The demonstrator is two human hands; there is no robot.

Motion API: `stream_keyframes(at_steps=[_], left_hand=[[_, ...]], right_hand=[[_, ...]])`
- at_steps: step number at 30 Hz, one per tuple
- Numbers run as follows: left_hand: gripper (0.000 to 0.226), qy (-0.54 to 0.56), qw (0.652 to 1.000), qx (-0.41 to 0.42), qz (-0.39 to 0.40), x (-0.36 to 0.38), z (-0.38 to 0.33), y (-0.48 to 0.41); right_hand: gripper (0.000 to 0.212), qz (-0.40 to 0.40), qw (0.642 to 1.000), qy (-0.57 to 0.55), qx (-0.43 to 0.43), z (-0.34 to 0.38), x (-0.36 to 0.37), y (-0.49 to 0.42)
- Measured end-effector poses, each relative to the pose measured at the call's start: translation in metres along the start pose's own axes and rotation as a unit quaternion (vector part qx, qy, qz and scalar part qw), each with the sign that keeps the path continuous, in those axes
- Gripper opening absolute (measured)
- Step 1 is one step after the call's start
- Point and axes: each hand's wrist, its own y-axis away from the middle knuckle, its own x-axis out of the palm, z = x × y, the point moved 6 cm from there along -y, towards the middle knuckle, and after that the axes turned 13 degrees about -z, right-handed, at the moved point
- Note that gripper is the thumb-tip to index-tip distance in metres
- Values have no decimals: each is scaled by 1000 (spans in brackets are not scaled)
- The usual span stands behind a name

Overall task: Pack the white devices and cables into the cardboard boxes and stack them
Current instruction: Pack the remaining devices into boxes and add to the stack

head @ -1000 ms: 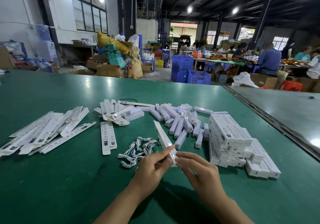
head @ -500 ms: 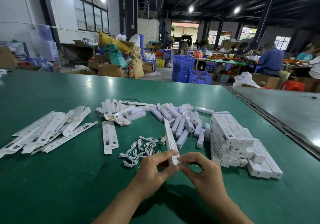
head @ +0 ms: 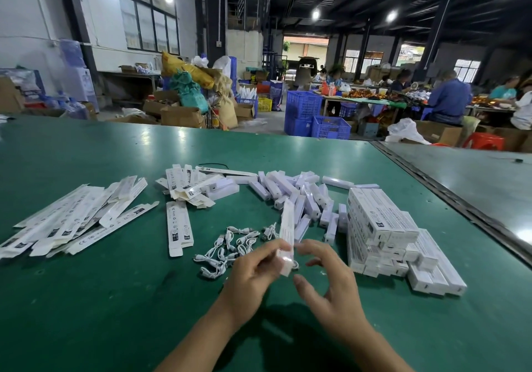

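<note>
My left hand (head: 253, 278) grips the near end of a long white box (head: 286, 233) that points away from me, raised over the green table (head: 86, 299). Just to its right, my right hand (head: 331, 288) hovers with fingers loosely spread and no hold on the box. A heap of coiled white cables (head: 230, 246) lies behind my left hand. Loose white devices (head: 299, 196) are piled beyond the box. A stack of packed boxes (head: 383, 227) stands to the right.
Flat unfolded boxes (head: 72, 222) fan out at the left; one more flat box (head: 179, 227) lies nearer the middle. A seam (head: 449, 199) separates a second table at the right. Blue crates, cartons and seated workers fill the hall beyond.
The box has swung from leaning left to pointing nearly straight away. My right hand has let go of its near end and drawn back with fingers spread.
</note>
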Motion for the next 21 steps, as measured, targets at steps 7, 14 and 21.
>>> stream_keyframes(at_steps=[7,14,21], left_hand=[[42,327,928,-168,-55,-21,-1,-12],[51,348,891,-245,-159,-33,19,-16],[32,168,953,-211,-135,-11,25,-5]], right_hand=[[63,-4,977,213,-9,-31,-8,-5],[18,66,979,192,11,-38,7,4],[37,127,984,116,38,-30,24,10]])
